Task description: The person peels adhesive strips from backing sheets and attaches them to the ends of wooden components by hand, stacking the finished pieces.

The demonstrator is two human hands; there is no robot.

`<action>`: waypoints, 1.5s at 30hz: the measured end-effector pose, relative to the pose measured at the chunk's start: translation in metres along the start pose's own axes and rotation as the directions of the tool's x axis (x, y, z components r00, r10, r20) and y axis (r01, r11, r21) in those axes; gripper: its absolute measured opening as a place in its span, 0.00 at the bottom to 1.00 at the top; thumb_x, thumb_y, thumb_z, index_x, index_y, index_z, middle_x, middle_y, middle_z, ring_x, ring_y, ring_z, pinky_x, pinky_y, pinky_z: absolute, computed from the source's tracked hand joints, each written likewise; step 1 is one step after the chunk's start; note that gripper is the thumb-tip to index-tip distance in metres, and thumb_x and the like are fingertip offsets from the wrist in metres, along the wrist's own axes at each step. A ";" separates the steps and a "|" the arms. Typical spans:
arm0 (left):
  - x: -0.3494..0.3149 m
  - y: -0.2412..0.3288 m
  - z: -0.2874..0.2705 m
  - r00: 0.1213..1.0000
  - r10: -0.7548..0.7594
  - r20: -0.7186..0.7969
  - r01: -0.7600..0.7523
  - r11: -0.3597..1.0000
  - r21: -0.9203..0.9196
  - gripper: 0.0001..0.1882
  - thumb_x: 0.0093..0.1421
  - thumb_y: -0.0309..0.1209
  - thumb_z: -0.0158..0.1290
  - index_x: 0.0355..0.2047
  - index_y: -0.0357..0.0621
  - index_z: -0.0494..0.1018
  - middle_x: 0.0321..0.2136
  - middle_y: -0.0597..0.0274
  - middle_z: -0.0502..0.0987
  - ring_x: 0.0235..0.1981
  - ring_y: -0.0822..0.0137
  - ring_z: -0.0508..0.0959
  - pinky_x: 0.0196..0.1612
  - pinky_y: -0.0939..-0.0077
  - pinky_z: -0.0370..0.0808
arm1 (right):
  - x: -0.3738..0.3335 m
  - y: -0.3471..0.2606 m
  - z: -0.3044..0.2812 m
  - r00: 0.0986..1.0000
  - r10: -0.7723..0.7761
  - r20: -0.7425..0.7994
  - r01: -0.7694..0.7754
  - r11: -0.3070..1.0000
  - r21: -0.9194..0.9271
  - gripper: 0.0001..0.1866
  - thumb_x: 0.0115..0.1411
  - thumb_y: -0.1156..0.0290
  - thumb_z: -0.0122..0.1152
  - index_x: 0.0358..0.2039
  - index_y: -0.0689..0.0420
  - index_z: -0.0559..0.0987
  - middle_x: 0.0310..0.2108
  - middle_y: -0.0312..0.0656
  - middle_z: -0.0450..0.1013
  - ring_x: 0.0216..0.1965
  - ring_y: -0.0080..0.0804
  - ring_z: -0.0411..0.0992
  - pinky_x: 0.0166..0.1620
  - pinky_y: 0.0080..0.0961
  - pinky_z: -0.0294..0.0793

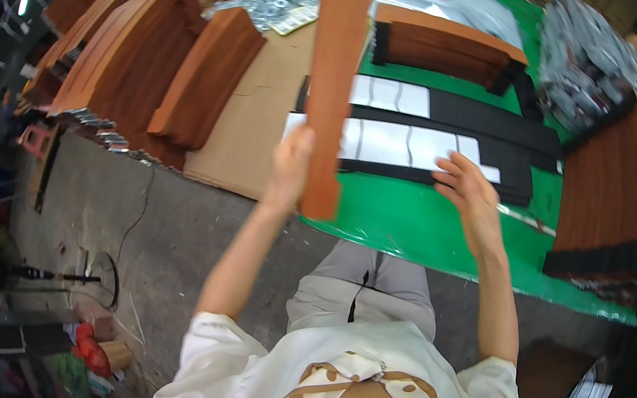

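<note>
We look down at our own two bare hands over a green tabletop [429, 232]. Our left hand [290, 166] grips a long, flat, reddish-brown wooden slat [335, 78]; the fingers are wrapped closed around its left edge near the lower end, and the slat rises upright, well above them. Our right hand [468, 188] hovers to the right of the slat with its fingers loosely spread and half curled, holding nothing. Just beyond those fingertips lie black strips [463, 113] on the tabletop with white rectangular panels [393, 140] set along them. Farther past the fingers, a stack of dark brown slats [443, 51] rests in a black frame. To the left of our left fingers, a sheet of brown cardboard [257, 116] covers the tabletop, with fanned piles of orange-brown slats [158, 60] beyond it. To the right of our right fingers, more slats [624, 195] stand on edge in a long row.
</note>
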State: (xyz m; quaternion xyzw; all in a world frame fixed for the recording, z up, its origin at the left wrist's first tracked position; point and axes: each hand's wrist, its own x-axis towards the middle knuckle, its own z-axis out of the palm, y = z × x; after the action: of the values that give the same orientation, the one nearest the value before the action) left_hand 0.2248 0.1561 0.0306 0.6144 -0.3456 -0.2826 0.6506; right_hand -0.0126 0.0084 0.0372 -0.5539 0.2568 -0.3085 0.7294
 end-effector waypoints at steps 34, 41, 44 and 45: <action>-0.006 -0.056 0.046 0.872 0.421 0.252 -0.474 0.591 0.653 0.16 0.53 0.23 0.56 0.43 0.38 0.73 0.45 0.52 0.73 0.49 0.52 0.71 0.52 0.60 0.63 | 0.006 0.029 -0.081 0.905 -0.244 0.349 0.419 0.365 -0.831 0.18 0.54 0.74 0.60 0.47 0.61 0.72 0.42 0.47 0.73 0.42 0.44 0.72 0.45 0.34 0.70; 0.089 -0.052 0.086 0.797 0.135 0.589 -0.592 0.372 0.715 0.17 0.57 0.32 0.54 0.46 0.41 0.71 0.51 0.57 0.71 0.55 0.55 0.68 0.56 0.47 0.58 | 0.136 0.038 -0.086 0.935 -0.180 0.307 0.351 0.334 -0.875 0.09 0.55 0.78 0.56 0.38 0.58 0.77 0.35 0.41 0.73 0.38 0.39 0.73 0.38 0.32 0.72; 0.121 -0.076 0.106 0.791 0.032 0.611 -0.600 0.240 0.763 0.23 0.58 0.40 0.52 0.52 0.45 0.68 0.54 0.59 0.69 0.57 0.56 0.66 0.57 0.38 0.55 | 0.175 0.051 -0.081 0.895 -0.123 0.429 0.444 0.144 -0.884 0.13 0.53 0.81 0.52 0.37 0.54 0.79 0.39 0.39 0.72 0.40 0.39 0.72 0.40 0.32 0.73; 0.128 -0.082 0.109 0.791 0.033 0.610 -0.599 0.241 0.764 0.23 0.58 0.40 0.52 0.52 0.45 0.68 0.54 0.59 0.69 0.57 0.56 0.66 0.57 0.38 0.55 | 0.185 0.055 -0.081 0.860 -0.097 0.502 0.508 0.059 -0.859 0.15 0.52 0.82 0.51 0.38 0.52 0.79 0.42 0.37 0.70 0.41 0.37 0.72 0.41 0.30 0.74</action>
State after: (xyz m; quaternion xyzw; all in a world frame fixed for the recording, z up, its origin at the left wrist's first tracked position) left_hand 0.2196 -0.0184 -0.0370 0.6946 -0.7110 -0.0245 0.1065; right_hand 0.0640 -0.1693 -0.0426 -0.9724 0.1507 -0.1199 0.1316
